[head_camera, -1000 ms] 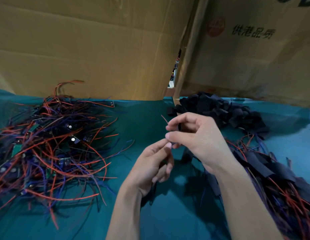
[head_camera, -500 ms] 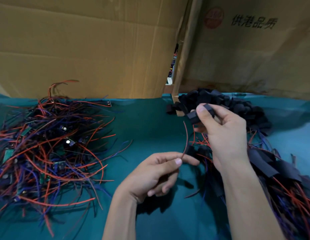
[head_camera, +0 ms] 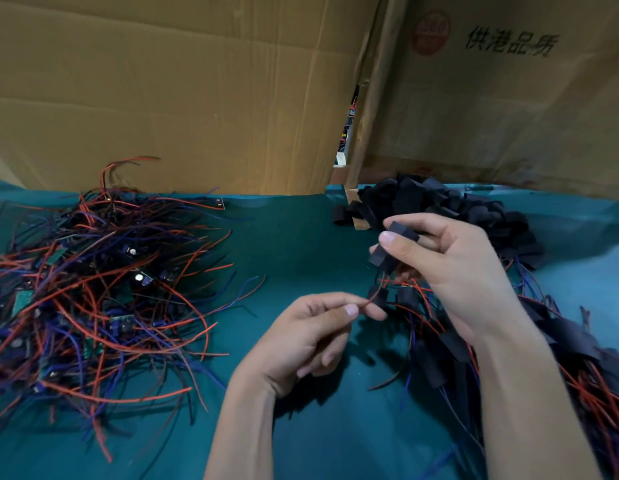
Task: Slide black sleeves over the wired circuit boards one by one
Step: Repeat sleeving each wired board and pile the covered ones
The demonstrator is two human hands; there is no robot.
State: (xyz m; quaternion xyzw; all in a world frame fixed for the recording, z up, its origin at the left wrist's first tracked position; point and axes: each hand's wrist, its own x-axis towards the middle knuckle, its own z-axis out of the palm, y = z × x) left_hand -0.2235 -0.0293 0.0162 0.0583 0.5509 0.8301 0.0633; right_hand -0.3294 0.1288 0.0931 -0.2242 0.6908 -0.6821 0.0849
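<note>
My right hand (head_camera: 453, 268) pinches a black sleeve (head_camera: 391, 249) between thumb and forefinger, held above the green cloth. Below it, my left hand (head_camera: 311, 337) pinches the end of a red wire (head_camera: 373, 294) that runs up into the sleeve. The circuit board on that wire is hidden, inside the sleeve or behind my fingers. A pile of loose black sleeves (head_camera: 450, 206) lies at the back right. A tangle of bare wired circuit boards (head_camera: 93, 289) with red, blue and black leads fills the left. Sleeved boards (head_camera: 560, 348) lie heaped at the right.
A green cloth (head_camera: 294, 244) covers the table. Tall cardboard sheets (head_camera: 183, 91) stand as a wall along the back, with a narrow gap between two of them. A printed carton (head_camera: 508, 81) stands at the back right.
My right hand carried the sleeve up and right away from the left hand, then lowered slightly toward it. The left hand keeps hold of the red wire.
</note>
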